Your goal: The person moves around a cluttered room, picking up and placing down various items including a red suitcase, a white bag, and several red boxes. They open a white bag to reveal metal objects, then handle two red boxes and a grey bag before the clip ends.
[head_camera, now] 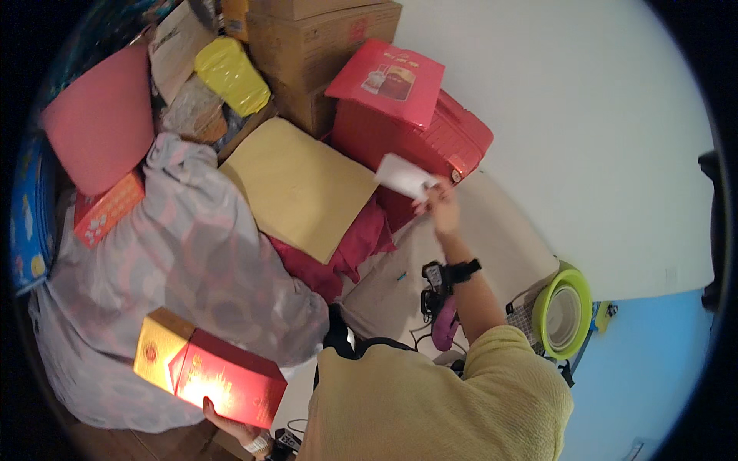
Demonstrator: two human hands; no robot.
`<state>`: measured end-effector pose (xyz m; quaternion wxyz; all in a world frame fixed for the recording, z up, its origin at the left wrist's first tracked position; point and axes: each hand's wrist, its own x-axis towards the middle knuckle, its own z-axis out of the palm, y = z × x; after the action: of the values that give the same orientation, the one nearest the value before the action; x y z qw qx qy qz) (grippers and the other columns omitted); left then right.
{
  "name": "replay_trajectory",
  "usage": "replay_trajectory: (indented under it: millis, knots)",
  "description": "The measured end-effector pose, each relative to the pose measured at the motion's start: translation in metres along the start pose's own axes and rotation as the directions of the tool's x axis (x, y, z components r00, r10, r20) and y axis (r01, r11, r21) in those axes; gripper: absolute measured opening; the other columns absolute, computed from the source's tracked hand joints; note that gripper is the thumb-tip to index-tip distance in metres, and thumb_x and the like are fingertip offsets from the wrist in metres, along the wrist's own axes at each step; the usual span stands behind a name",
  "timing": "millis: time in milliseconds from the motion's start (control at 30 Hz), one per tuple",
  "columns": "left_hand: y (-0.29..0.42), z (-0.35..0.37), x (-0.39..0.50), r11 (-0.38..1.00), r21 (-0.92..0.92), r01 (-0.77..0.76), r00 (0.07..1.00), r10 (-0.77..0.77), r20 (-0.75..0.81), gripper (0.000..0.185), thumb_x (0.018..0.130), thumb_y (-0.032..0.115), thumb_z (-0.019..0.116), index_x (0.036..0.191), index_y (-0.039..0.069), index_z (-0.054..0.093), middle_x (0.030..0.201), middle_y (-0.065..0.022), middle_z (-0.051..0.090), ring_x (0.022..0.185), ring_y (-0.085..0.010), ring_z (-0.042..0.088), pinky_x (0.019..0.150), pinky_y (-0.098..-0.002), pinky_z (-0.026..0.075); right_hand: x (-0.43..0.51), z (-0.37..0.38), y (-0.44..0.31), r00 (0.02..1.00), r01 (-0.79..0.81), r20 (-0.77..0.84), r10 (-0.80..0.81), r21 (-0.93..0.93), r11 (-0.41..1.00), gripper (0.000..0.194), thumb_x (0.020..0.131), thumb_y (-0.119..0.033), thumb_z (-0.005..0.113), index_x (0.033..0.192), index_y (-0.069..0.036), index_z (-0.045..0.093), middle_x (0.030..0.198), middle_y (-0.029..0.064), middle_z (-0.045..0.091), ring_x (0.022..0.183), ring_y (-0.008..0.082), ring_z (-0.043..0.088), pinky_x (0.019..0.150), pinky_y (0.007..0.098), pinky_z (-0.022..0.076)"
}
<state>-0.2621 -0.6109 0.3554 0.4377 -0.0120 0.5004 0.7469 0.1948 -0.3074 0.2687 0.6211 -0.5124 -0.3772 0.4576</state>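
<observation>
My left hand (233,423) holds a red and gold cardboard box (228,377) from below, over the grey and pink cloth (190,259). With my right hand (441,204), slightly blurred, I grip a white card or folded tissue (403,176) in front of a red storage case (392,129). Left of that hand lies a flat tan sheet (300,184), with crimson cloth (328,271) under its lower edge. A flat red printed bag or box (389,83) rests on the red case.
Cardboard boxes (323,43) are stacked at the back. A yellow plastic-wrapped packet (232,75), a pink panel (104,118) and an orange-red box (109,207) stand at the left. Nested basins, the outer one green (583,311), sit at the right near the white wall (588,144).
</observation>
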Motion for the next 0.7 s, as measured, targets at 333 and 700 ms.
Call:
replay_trajectory:
  millis: [333,700]
  knots:
    - [0.000,0.016,0.045,0.982,0.025,-0.188,0.978,0.189,-0.093,0.068,0.085,0.054,0.053,0.129,0.003,0.045,0.125,-0.0101,0.053,0.113,-0.0280,0.051,0.096,-0.0413,0.042,0.154,-0.103,-0.046,0.855,-0.340,-0.457,-0.245,-0.851,0.401,0.052,0.089,-0.031,0.060,0.129,-0.007,0.038,0.094,0.0205,0.066,0.086,0.0364,0.065,0.074,0.0470,0.0500]
    - [0.004,0.021,0.060,0.997,-0.082,-0.010,0.996,0.018,0.093,0.069,0.084,0.055,0.054,0.129,0.003,0.045,0.125,-0.0100,0.052,0.112,-0.0278,0.052,0.096,-0.0413,0.042,0.247,0.007,-0.037,0.915,-0.352,-0.403,0.016,-0.780,0.518,0.057,0.081,-0.047,0.066,0.110,0.001,0.059,0.106,0.0244,0.065,0.101,0.0352,0.064,0.085,0.0443,0.0504]
